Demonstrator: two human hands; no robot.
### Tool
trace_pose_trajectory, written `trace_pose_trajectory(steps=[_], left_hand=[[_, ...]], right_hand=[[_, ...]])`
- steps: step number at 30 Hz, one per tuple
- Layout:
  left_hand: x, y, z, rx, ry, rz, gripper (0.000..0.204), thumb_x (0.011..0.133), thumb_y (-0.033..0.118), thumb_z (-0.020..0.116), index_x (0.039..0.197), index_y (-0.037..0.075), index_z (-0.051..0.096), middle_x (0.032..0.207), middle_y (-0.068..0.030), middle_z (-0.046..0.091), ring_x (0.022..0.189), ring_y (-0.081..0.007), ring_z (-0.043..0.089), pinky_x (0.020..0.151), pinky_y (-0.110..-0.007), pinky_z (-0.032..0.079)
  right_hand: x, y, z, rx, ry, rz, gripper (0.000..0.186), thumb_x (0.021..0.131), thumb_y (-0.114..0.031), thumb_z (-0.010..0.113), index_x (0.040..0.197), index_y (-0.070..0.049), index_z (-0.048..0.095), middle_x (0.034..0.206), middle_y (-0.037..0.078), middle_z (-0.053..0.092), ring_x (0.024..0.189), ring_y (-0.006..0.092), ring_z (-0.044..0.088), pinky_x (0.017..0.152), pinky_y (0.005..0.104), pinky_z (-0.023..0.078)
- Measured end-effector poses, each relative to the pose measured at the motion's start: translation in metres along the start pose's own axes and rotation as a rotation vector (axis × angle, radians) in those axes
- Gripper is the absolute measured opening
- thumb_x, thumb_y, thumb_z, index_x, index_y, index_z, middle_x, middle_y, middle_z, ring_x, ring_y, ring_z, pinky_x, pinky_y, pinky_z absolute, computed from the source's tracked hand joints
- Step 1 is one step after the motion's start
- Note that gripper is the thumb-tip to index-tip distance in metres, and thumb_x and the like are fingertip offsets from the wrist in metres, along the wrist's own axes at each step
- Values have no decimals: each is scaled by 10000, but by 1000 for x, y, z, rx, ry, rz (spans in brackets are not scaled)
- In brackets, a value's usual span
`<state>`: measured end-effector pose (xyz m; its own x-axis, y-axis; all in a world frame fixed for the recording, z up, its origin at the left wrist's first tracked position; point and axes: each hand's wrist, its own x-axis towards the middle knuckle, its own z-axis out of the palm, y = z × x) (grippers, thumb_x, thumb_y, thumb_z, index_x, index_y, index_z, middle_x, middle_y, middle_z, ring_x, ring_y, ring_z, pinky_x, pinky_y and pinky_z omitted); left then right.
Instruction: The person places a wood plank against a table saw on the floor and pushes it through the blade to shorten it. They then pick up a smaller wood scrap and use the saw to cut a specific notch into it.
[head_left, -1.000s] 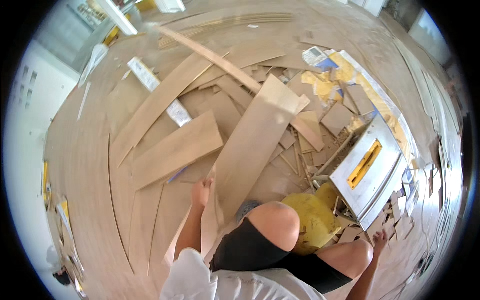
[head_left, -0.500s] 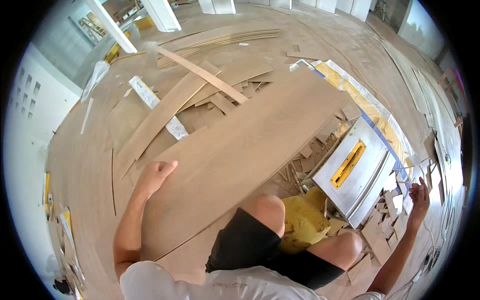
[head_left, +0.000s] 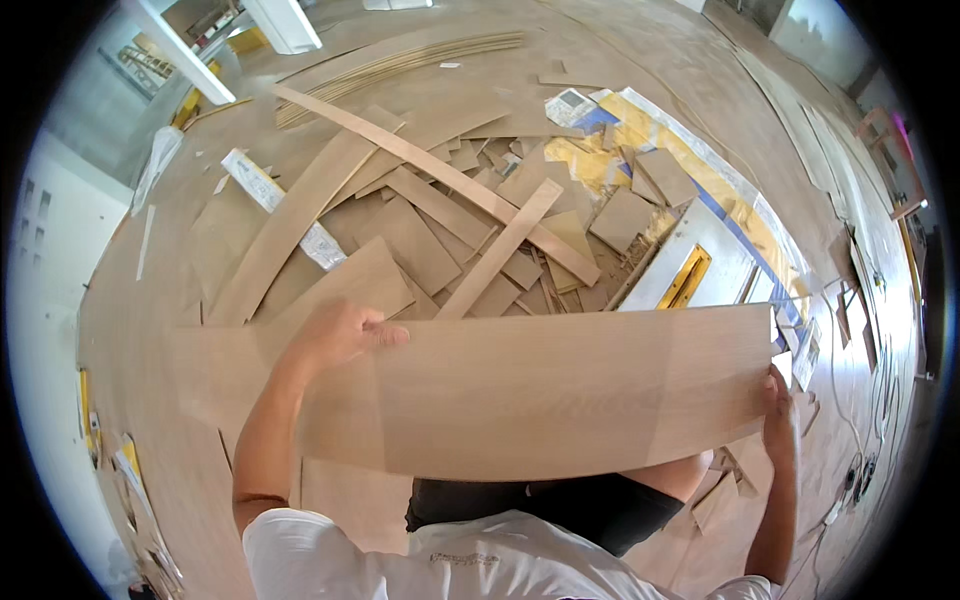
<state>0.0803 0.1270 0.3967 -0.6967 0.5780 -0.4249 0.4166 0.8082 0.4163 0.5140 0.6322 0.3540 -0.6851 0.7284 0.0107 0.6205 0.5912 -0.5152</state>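
A wide light-brown wood plank [head_left: 540,390] lies crosswise in front of me, over my lap. My left hand [head_left: 345,335] is closed on its far edge left of the middle, thumb pointing right. At the plank's right end, my right hand [head_left: 778,405] grips the short edge, with its fingers partly hidden. Just beyond the plank's right part sits a metal saw table [head_left: 715,250] with a yellow slotted insert [head_left: 685,278]; the plank hides its near part.
Beyond the plank lies a heap of plank offcuts [head_left: 410,240], crossed by a long narrow strip [head_left: 450,175]. Long boards [head_left: 400,75] are stacked farther back. A silver-wrapped bar [head_left: 250,180] lies at left. Cables [head_left: 855,470] run along the right floor, and white posts [head_left: 285,25] stand far left.
The plank has swung from a diagonal to crosswise and come nearer to me, uncovering the offcuts. My right hand has moved in from the right and taken hold of its right end.
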Motion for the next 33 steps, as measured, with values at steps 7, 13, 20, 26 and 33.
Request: trace_pose_trajectory(steps=[7,13,20,26,33], left_hand=[[11,-32,38,-66,614,96,406,889,404,759,1020,27,682,985,-156,654,951,-295,597,846,-407,471],[-62,-120,157,-882,1281,-470,703,967,349,694,1497,-13,407,1447,-195,534,1239,-330,581,1038,-452,491],[-69,-54,190,-1953,732,-131,717,999,478,582,1530,36,390,1567,-163,407,1392,-303,435,1165,-457,367],[-1,-23,96,-1665,721,-78,701,987,416,607,1519,15,389,1559,-179,393,1375,-300,447,1166,-442,368],[116,10,23,-1508,522,187,667,975,361,623,1488,-12,417,1504,-194,439,1328,-296,487,1140,-425,398]], right_hand=[[-33,-36,7,163,247,208,475,1118,-395,399,1102,22,627,949,95,661,863,206,563,828,363,467],[-75,-74,3,344,146,370,468,1114,-403,416,1157,18,616,1010,38,629,955,141,536,907,289,441],[-99,-50,31,501,87,404,399,1116,-350,438,1131,6,618,956,32,607,910,115,515,859,283,450],[-89,-79,66,629,13,388,345,1106,-304,450,1085,-3,616,961,64,626,947,131,552,865,319,466],[-7,-113,71,706,106,328,426,1085,-347,440,1054,31,634,958,189,674,923,295,636,880,408,492]])
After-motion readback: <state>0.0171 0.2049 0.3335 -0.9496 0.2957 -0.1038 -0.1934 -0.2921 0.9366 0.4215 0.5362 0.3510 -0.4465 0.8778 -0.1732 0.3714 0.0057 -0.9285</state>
